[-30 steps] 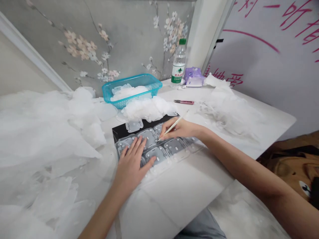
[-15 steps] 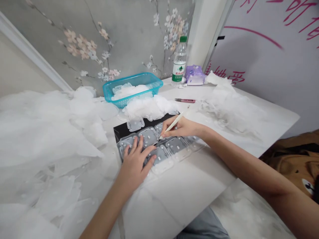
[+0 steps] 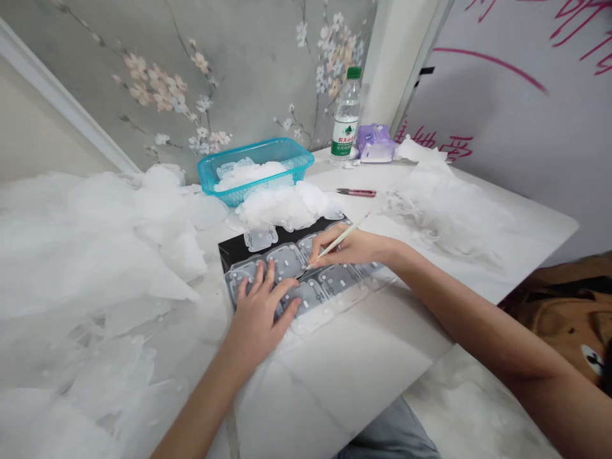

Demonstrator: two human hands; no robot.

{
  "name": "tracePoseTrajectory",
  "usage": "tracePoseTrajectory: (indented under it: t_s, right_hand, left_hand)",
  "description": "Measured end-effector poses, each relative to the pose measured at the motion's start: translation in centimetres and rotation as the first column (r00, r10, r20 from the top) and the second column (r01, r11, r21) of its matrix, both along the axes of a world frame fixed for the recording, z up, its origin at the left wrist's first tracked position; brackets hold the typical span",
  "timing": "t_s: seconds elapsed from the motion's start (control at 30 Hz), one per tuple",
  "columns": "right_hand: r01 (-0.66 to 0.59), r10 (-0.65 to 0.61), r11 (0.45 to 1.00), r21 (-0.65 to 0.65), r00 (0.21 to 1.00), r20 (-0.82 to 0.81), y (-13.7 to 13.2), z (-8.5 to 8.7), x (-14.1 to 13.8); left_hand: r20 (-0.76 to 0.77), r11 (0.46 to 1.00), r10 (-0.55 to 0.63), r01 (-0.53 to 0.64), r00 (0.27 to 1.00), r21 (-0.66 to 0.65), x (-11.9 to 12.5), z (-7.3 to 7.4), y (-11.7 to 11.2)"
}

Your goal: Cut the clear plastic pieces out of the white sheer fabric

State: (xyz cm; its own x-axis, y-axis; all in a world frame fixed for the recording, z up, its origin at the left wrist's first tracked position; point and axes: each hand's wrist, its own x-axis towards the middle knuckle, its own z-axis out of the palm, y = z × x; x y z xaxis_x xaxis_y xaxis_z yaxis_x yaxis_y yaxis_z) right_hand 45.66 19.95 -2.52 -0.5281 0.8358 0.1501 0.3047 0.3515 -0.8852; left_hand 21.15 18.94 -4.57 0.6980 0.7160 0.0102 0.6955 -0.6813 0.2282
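My left hand (image 3: 258,315) lies with fingers spread on a translucent plastic sheet (image 3: 340,278) with rounded-square shapes marked with dots and dashes. Under the sheet is a black board (image 3: 235,250), bare along its far edge. In my right hand (image 3: 351,245) is a slim white pen-shaped tool (image 3: 340,237), pinched near its lower end. Its point touches the sheet between two shapes, just beyond my left fingertips; the kind of tip is too small to tell. One loose rounded-square piece (image 3: 261,238) rests on the board's far side.
White translucent sheets and scraps (image 3: 95,236) heap up on the left. A blue basket (image 3: 255,194) holds cut pieces, with more pieces (image 3: 291,205) piled before it. Behind are red-handled snips (image 3: 358,192), a water bottle (image 3: 345,121), a purple tissue pack (image 3: 376,143); thin offcuts (image 3: 430,207) lie right.
The pen-shaped tool leans lower, its upper end tipped toward the right, while its point stays in nearly the same spot. My left hand has not visibly moved.
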Motion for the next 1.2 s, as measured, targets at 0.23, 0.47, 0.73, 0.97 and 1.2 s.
tracePoseTrajectory:
  t_s: [0.23, 0.47, 0.73, 0.97, 1.2]
  right_hand:
    - [0.000, -0.003, 1.000, 0.028, 0.997, 0.083, -0.3, 1.2, 0.7]
    - [0.039, -0.069, 0.978, -0.203, 0.987, -0.144, -0.1, -0.5, -0.5]
    - [0.338, -0.385, 0.922, -0.189, 0.851, -0.357, -0.2, 0.8, 0.1]
    - [0.709, -0.768, 0.638, -0.301, 0.556, -0.317, -0.8, -1.2, -1.3]
    - [0.616, -0.669, 0.743, -0.262, 0.694, -0.266, -1.0, -2.6, -1.2]
  left_hand:
    - [0.016, 1.000, 0.008, -0.008, 1.000, 0.006, 0.0, 0.0, -0.1]
    - [0.043, 0.999, 0.028, -0.029, 0.999, 0.028, -0.1, 0.1, -0.2]
    - [0.123, 0.985, -0.014, -0.007, 0.992, 0.174, 0.9, 1.4, -0.7]
    - [0.038, 0.986, -0.086, 0.079, 0.996, 0.148, 4.9, 0.1, -2.0]
    - [0.043, 0.987, -0.083, 0.076, 0.996, 0.139, 4.8, -0.8, -2.0]
